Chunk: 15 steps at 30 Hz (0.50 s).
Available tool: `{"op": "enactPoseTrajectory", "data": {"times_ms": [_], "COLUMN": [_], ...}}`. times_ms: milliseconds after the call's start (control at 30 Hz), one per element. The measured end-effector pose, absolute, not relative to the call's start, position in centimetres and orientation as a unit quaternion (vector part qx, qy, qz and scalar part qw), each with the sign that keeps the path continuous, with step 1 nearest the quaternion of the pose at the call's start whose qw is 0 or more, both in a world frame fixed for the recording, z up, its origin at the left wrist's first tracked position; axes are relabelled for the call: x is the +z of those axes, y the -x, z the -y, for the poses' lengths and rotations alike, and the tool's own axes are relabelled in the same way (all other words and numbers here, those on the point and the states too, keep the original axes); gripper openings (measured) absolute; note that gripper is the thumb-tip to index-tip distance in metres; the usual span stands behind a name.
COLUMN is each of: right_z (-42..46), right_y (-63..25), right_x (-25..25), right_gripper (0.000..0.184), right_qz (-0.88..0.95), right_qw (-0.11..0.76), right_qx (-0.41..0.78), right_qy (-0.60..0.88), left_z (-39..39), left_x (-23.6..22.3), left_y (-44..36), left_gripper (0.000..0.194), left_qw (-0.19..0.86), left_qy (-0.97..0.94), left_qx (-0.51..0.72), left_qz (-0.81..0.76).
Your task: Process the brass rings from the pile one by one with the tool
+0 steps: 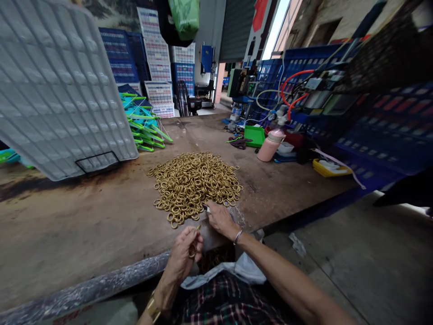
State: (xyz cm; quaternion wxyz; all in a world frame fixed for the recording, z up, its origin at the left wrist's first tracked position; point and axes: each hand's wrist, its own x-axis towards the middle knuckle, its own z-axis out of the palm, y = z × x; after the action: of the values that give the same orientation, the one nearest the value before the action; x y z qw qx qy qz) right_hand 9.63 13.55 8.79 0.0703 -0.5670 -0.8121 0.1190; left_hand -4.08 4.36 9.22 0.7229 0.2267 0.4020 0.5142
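Note:
A wide heap of brass-coloured rings (199,176) lies on the brown tabletop. At the front edge of the table, my left hand (185,248) is closed around a few of these rings; one ring shows at the fingertips and another by the palm. My right hand (220,220) reaches to the near edge of the heap, fingers closed on a small object (205,207) with a dark tip and a pale part. Its kind is mostly hidden by the fingers. Under my hands, beyond the table edge, an opening with dark contents (218,256) is partly visible above my lap.
A large translucent plastic bin (64,90) stands at the left, with green and blue hangers (145,124) behind it. Toward the right are a pink bottle (269,146), a green tray (254,136) and a yellow tray (329,168). Plastic-wrapped trim runs along the table's front edge (111,282).

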Motion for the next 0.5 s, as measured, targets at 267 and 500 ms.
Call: {"op": "enactPoseTrajectory", "data": {"times_ms": [267,500], "right_z": [-14.4,-14.4], "right_y": [-8.9,-9.8], "right_x": [7.5,7.4], "right_gripper": [0.022,0.018], "right_qz": [0.811,0.801], "right_qw": [0.090,0.155], "right_qx": [0.098,0.123], "right_qy": [0.570,0.565], "left_z": [-5.2,-5.5], "left_x": [8.4,9.0], "left_y": [4.3,4.9], "left_gripper": [0.033,0.021], "left_qw": [0.710,0.765], "left_qy": [-0.171,-0.051], "left_qx": [0.546,0.524], "left_qz": [-0.410,-0.371]}}
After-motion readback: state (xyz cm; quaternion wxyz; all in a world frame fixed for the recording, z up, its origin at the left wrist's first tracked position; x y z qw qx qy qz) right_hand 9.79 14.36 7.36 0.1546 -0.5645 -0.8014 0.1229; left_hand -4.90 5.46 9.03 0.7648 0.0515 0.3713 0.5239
